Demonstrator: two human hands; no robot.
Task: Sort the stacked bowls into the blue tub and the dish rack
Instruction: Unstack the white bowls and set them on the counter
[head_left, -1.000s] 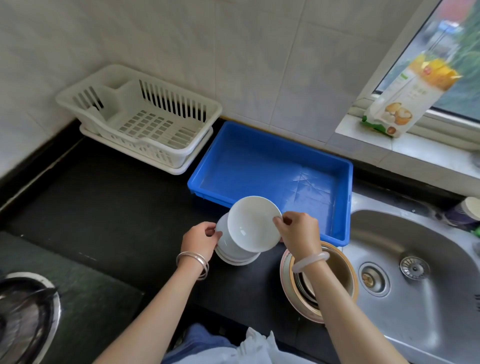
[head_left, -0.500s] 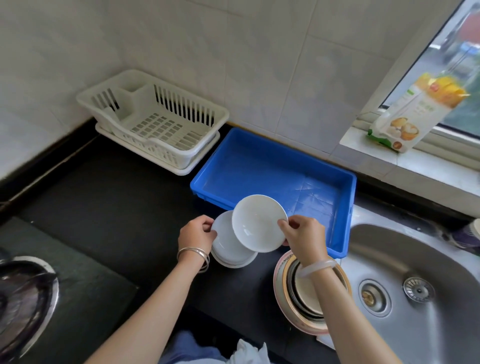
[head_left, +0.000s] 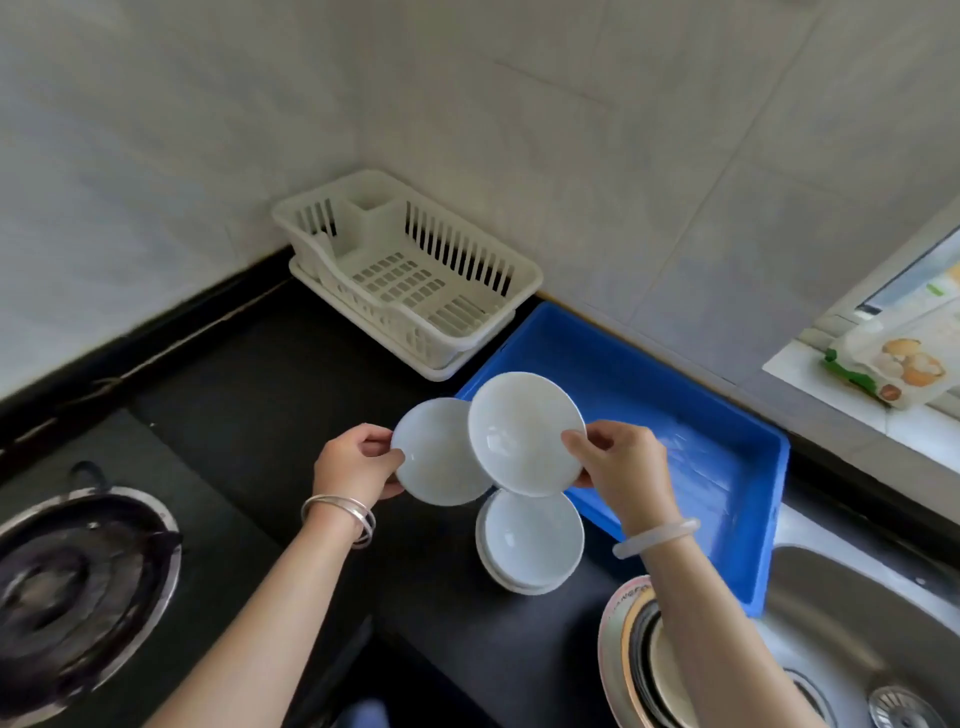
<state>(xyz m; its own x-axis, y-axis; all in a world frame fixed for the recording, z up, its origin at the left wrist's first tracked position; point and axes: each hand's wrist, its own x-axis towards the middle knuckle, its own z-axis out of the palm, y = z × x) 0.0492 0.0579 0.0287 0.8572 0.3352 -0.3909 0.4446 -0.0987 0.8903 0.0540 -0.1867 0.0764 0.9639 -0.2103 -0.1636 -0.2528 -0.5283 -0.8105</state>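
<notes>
Bowls occupy both hands at the blue tub (head_left: 675, 410). The left hand (head_left: 358, 462) pinches one white bowl (head_left: 436, 457) by its left rim, thumb on top and fingers curled beneath, holding it in the air just left of the tub's near-left corner. The right hand (head_left: 623, 467) pinches a second white bowl (head_left: 524, 434) by its right rim over that same corner, and this bowl's edge overlaps the first. Below them, a stack of bowls (head_left: 530, 543) sits on the black counter (head_left: 260, 389), just beside the tub's near-left edge. The dish rack (head_left: 410, 280) stands just beyond the tub's far-left corner. A steel sink (head_left: 857, 623) lies right of the tub, and a burner (head_left: 67, 587) sits well to its left.
</notes>
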